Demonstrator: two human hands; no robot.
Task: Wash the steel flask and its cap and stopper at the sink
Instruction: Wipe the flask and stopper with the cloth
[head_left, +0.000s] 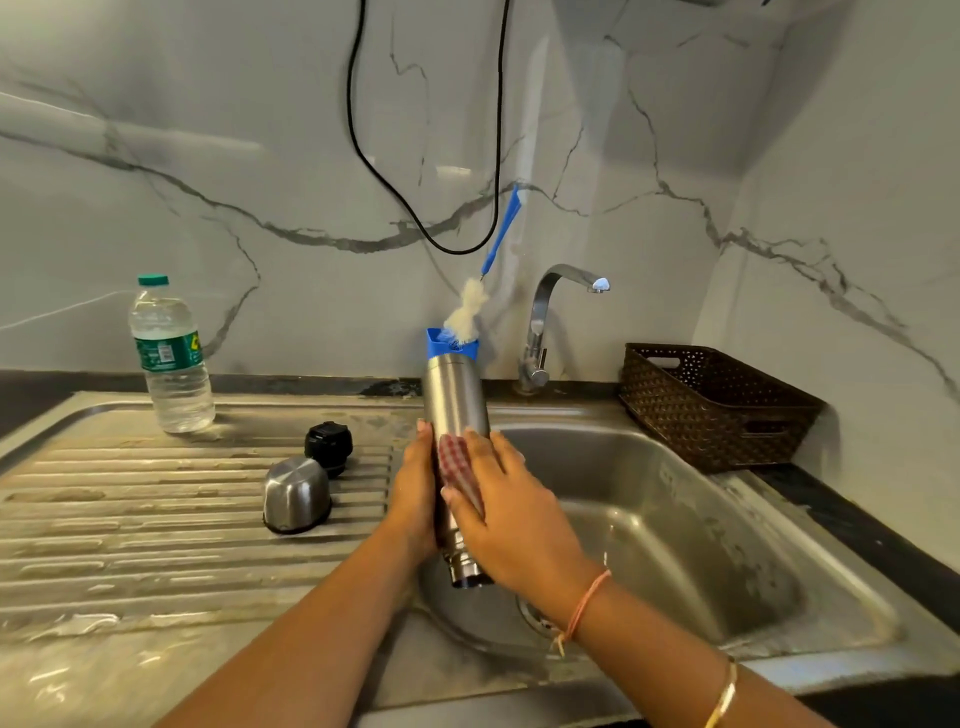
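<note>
Over the sink (675, 519), steel flask (454, 400) (blue-ended, mouth-down) touches checked cloth (457, 467)

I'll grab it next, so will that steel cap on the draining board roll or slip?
The cap stands rim-down, so it probably won't roll. Its smooth domed steel may slip when gripped. Ridges in the draining board could catch it when pushed.
</note>
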